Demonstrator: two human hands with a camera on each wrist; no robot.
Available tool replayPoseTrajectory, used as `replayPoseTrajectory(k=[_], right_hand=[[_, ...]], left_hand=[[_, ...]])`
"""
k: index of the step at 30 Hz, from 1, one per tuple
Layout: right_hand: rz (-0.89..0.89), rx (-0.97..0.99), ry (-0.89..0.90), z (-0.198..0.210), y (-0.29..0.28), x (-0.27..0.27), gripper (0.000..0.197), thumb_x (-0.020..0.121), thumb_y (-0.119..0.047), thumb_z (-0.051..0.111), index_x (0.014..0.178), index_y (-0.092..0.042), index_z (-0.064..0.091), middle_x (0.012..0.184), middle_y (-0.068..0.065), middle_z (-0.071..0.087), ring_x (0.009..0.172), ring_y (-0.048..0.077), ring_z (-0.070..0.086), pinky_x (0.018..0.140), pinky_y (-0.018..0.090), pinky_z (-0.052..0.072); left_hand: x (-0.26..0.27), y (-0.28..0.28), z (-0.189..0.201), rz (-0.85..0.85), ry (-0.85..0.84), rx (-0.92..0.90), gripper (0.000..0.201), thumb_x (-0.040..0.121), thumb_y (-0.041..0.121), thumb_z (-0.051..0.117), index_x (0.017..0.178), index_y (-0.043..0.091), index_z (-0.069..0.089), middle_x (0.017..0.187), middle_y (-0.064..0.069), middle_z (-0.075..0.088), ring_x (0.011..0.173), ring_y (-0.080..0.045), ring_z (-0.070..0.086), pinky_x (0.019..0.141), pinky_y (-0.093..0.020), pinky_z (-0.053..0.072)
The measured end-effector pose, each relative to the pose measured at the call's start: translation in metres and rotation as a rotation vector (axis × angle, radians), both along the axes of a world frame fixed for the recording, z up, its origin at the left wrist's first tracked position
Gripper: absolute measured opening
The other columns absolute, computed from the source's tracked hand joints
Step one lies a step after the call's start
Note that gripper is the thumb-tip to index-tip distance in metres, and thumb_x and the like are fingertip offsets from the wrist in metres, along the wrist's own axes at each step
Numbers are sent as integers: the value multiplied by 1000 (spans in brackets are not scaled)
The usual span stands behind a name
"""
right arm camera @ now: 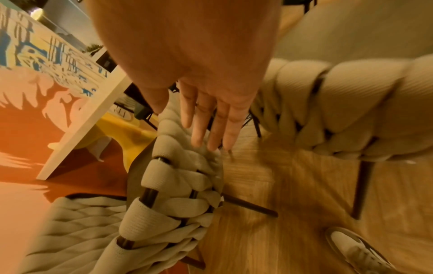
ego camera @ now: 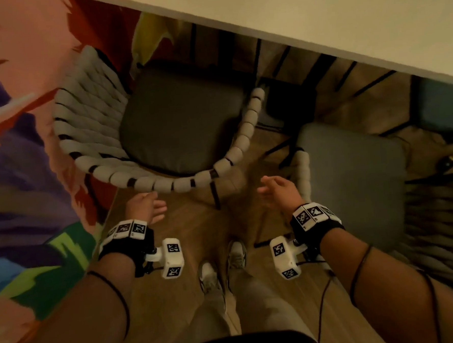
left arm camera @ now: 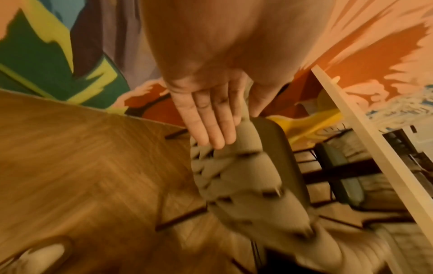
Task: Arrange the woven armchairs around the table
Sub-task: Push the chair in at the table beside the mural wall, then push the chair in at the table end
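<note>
A woven armchair (ego camera: 168, 184) with a cream braided back and a dark cushion stands in front of me, its seat partly under the white table (ego camera: 317, 20). A second woven armchair (ego camera: 303, 172) with a grey cushion stands to its right. My left hand (ego camera: 157, 210) hovers just behind the first chair's back rim with its fingers straight and holds nothing. My right hand (ego camera: 265, 189) is held open between the two chairs. In the left wrist view the fingertips (left arm camera: 216, 142) lie right at the woven back (left arm camera: 246, 185); I cannot tell if they touch. The right wrist view has the fingers (right arm camera: 211, 129) above the braided rim (right arm camera: 182, 176).
A colourful painted wall (ego camera: 20, 157) runs close along the left of the first chair. Wooden floor (ego camera: 197, 239) lies between me and the chairs, with my shoes (ego camera: 223, 264) on it and a black cable (ego camera: 320, 298). More dark chairs (ego camera: 441, 105) stand under the table's far side.
</note>
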State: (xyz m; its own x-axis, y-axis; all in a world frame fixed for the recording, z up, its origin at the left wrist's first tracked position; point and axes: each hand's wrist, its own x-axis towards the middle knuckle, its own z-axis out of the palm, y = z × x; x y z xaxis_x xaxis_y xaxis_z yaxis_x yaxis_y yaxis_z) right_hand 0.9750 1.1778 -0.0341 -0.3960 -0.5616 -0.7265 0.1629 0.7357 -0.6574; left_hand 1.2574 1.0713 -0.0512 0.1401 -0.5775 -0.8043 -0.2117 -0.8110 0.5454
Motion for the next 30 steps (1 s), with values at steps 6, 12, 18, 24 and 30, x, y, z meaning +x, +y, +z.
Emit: replayPoseTrajectory(k=[6,12,18,24,30], right_hand=[[-94,-24,-83,21,95,-49,12,100,-19,48,104,-11,56,74,5,57,64,17,55,58,28,41],[-116,-33,10,8,202,-123,20,98,-12,47,87,-15,63,73,7,59,63,18,54,60,30,43],[-169,43,400,-13,336,-247,15,94,-19,58,100,-12,69,101,12,71,96,26,65,86,33,48],[-459,369,604,-30,442,-340,59,89,-36,59,139,-7,45,138,27,47,127,43,44,106,50,37],[-671,271,42,-90,461,-367,69,82,-58,48,143,-26,39,137,7,53,116,37,55,98,58,47]], left_hand=[[-99,72,11,-264,94,20,9,98,19,51,99,11,54,78,-10,64,69,-21,63,60,-31,48],[-185,152,18,-502,42,17,10,99,17,49,93,10,54,74,-10,62,61,-21,58,56,-26,45],[-265,243,-4,-397,-114,33,21,100,29,48,112,13,46,90,-10,58,66,-23,57,54,-28,46],[-313,292,-34,-246,-199,161,47,93,35,54,135,20,41,127,-15,57,99,-41,63,57,-40,53],[-312,296,-83,-212,-331,172,78,71,50,60,140,20,39,129,-18,59,97,-46,64,68,-56,59]])
